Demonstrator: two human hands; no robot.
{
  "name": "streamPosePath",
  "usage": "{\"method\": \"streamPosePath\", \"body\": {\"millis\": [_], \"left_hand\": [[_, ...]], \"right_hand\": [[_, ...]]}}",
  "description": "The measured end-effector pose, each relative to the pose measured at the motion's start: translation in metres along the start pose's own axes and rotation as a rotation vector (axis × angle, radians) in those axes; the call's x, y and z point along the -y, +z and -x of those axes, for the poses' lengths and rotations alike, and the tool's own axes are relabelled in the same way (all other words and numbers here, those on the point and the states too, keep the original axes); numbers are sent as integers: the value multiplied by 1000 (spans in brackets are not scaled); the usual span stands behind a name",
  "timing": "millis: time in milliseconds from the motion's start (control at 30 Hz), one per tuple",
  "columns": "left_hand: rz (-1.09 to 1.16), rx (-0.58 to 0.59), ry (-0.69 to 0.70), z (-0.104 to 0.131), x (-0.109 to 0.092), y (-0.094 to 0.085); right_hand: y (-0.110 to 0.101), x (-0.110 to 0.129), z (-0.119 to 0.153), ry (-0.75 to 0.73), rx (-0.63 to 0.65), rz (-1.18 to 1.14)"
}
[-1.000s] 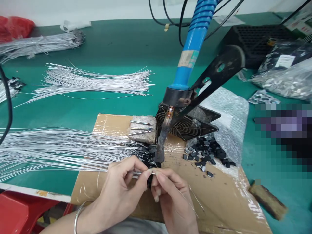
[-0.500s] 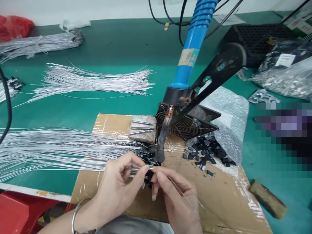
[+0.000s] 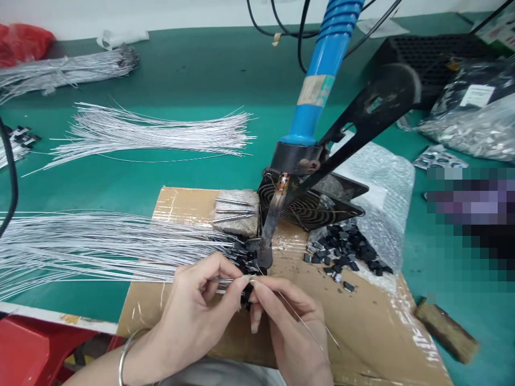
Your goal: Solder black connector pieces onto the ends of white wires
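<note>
Green mat (image 3: pixel 181 80), glossy taped cardboard (image 3: pixel 362 327), hands (image 3: pixel 245 316) pinching thin wire (image 3: pixel 300 321)

Two hands (image 3: pixel 201 316) (image 3: pixel 295 327), one soldering iron (image 3: pixel 317 91), three loose wire bundles (image 3: pixel 153 134), one fan (image 3: pixel 311 206).

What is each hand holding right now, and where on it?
Left hand pinches thin silver wires near their ends; right hand pinches a thin solder strand near its tip.

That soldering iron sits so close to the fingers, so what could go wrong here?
The soldering iron tip points down just above both hands, so the left hand or right hand could get burned. The thin wire pinched between the fingers might slip or bend. The wire bundle beside them could snag and scatter.
</note>
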State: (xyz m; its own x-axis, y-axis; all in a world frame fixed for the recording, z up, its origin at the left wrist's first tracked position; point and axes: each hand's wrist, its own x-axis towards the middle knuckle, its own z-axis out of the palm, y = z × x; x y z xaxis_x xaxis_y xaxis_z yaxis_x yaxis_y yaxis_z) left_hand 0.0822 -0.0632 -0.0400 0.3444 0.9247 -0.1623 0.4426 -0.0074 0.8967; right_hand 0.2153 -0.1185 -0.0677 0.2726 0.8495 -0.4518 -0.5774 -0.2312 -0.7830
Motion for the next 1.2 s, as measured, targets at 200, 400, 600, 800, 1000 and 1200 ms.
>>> {"method": "streamPosePath", "body": {"millis": [200,400,600,800,1000,1200], "left_hand": [[-59,-7,40,1,-1,-2],[-99,29,87,1,-2,-5],[-102,1,73,2,-1,-3],[-118,-60,93,6,6,4],[-92,-103,86,6,6,11],[26,-71,18,7,7,12]], "right_hand": [[-1,4,-1,76,33,-52],[-8,9,-4,137,94,-35],[-9,10,-4,138,114,-26],[-7,1,-3,128,85,-91],[-13,-14,-3,60,153,-138],[-13,-19,-1,39,131,-94]]}}
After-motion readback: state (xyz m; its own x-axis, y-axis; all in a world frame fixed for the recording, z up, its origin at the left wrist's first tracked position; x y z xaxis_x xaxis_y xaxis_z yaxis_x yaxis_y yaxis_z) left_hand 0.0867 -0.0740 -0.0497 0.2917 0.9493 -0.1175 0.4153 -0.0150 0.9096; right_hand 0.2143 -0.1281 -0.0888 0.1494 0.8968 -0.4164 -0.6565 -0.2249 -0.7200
